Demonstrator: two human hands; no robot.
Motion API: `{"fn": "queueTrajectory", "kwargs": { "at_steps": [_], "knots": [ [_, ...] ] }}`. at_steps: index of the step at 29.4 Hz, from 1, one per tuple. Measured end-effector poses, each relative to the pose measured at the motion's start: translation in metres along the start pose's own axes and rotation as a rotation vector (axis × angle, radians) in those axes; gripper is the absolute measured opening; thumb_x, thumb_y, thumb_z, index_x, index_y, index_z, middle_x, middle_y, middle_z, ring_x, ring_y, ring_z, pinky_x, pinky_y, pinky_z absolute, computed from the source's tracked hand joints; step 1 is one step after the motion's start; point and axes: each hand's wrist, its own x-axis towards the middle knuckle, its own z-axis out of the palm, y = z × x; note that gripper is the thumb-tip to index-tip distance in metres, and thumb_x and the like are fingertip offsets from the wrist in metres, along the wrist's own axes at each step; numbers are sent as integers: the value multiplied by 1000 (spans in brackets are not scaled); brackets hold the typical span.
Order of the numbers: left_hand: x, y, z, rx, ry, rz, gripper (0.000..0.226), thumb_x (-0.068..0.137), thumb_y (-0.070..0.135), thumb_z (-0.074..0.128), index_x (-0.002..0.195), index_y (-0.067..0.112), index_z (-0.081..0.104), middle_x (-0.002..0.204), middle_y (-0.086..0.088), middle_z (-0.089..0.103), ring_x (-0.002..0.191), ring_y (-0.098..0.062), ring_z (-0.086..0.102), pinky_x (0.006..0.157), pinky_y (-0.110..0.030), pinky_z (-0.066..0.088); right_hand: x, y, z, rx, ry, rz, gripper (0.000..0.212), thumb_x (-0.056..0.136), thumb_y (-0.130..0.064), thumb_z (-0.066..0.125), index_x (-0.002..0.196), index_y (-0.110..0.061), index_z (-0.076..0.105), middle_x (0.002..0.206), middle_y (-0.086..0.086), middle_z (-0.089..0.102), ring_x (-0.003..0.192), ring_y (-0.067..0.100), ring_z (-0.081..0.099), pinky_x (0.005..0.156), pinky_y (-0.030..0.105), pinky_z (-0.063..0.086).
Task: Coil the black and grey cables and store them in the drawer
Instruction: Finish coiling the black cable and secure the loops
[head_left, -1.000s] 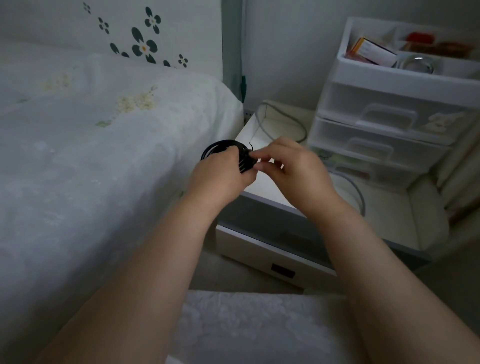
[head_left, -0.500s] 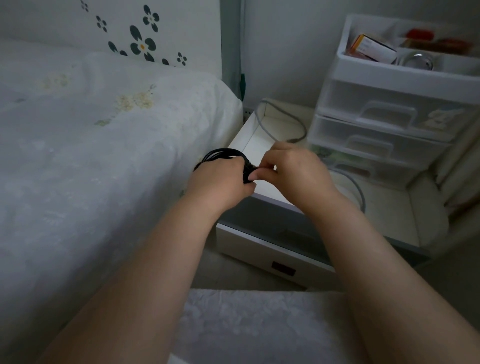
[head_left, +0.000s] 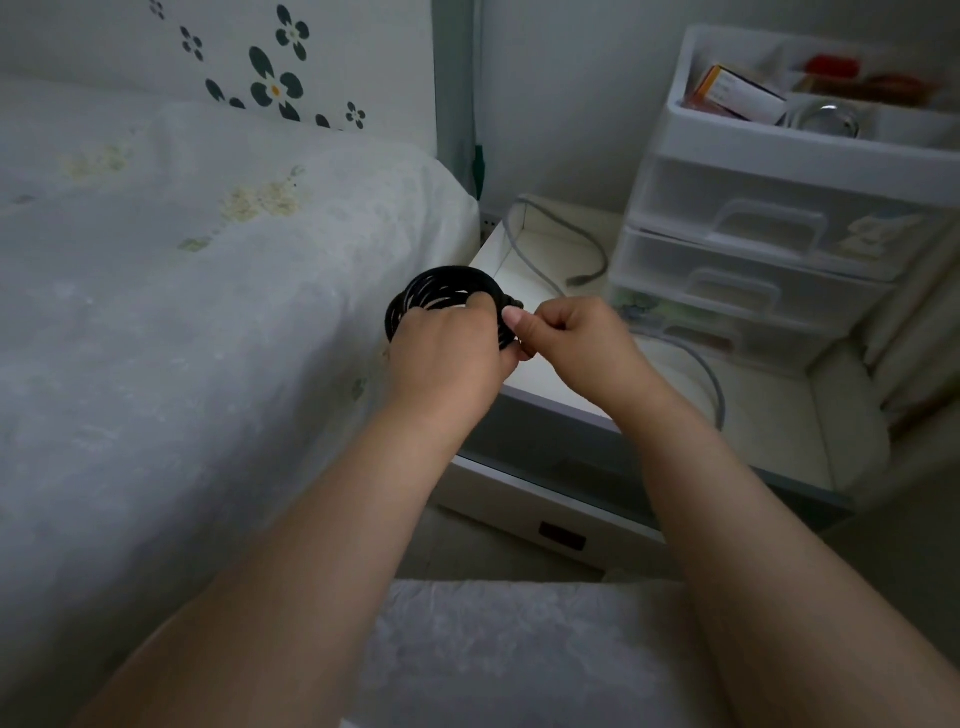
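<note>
Clearly, in the head view, a round coil of thin black cable (head_left: 441, 296) is held up over the gap between the white quilted bed (head_left: 182, 312) on the left and the white bedside tabletop (head_left: 769, 415) on the right. The left hand (head_left: 447, 358) is closed around the near side of the coil, its fingers (head_left: 480, 306) curled through the loops. The right hand (head_left: 576, 338) is pinched shut at the coil's right edge, thumb against forefinger; what is pinched seems to be the loose end or a wrap of the black cable, though the tip itself is hidden.

A long grey cable (head_left: 550, 244) is seen lying uncoiled on the tabletop, curving from the far left corner round toward the near right, just beside a white plastic unit of small drawers (head_left: 753, 249) whose drawers are shut. Below the tabletop, the grey-fronted drawer (head_left: 545, 457) of the bedside cabinet appears pulled out a little, but its inside cannot be seen.

As judged from this, the black cable is nearly coiled and is probably being secured. It is not yet stowed, and the grey cable remains to be coiled and put away.
</note>
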Motion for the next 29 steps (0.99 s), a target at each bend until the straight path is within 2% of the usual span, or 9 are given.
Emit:
{"fn": "queueTrajectory", "kwargs": {
  "at_steps": [4,8,11,14,16,20,22,24,29],
  "knots": [
    [1,4,0,13,56,33,33,94,40,50,99,8,53,74,-7,62,62,-24,40,64,-32,23,-1,-1,-4,323,-73,86,50,91,-36,59,50,-9,55,40,0,34,39,11,24,41,19,23],
    [1,3,4,-124,81,30,31,91,36,56,97,6,54,73,-7,59,66,-30,55,61,-32,30,-2,2,-3,371,-129,139,55,91,-42,56,44,-14,48,42,2,30,40,14,21,42,21,20],
    [4,3,3,-325,-52,-74,28,85,33,61,103,12,53,86,-4,64,79,-29,62,62,-33,44,-1,2,0,220,-65,123,58,90,-49,53,45,-12,46,38,2,34,33,10,28,40,20,27],
    [7,2,1,-589,-225,-113,24,76,33,67,96,24,58,79,7,64,73,-14,63,55,-26,44,0,6,5,22,64,69,65,84,-61,52,54,-3,53,43,3,50,42,12,43,49,24,36],
    [6,3,-3,-742,-303,-141,18,73,27,70,89,22,63,73,3,66,70,-16,64,55,-25,44,-1,10,6,-131,174,24,70,80,-70,48,59,-3,56,51,8,54,50,19,48,52,30,34],
    [5,1,-9,-889,-459,-167,17,73,21,77,87,17,68,70,-1,70,69,-17,69,60,-28,50,-7,12,2,-301,273,-89,59,79,-69,49,51,-17,42,46,-3,42,48,12,41,47,29,24],
    [6,0,-10,-927,-507,-172,20,73,26,80,86,16,68,68,-1,70,68,-15,68,64,-28,51,-9,17,-1,-157,287,-93,57,80,-70,46,53,-19,44,49,-4,45,50,12,43,49,30,29],
    [8,1,-11,-995,-516,-183,29,73,33,81,87,10,69,72,-8,71,69,-19,68,73,-33,54,-8,23,-10,150,368,-42,51,87,-62,40,63,-19,53,58,-1,54,55,12,50,57,31,41],
    [12,10,-12,-1095,-462,-232,37,78,44,72,67,11,62,55,2,62,58,-10,61,67,-26,44,15,55,-63,893,546,263,23,97,-25,50,113,-9,52,97,5,62,78,14,61,67,24,50]
  ]
}}
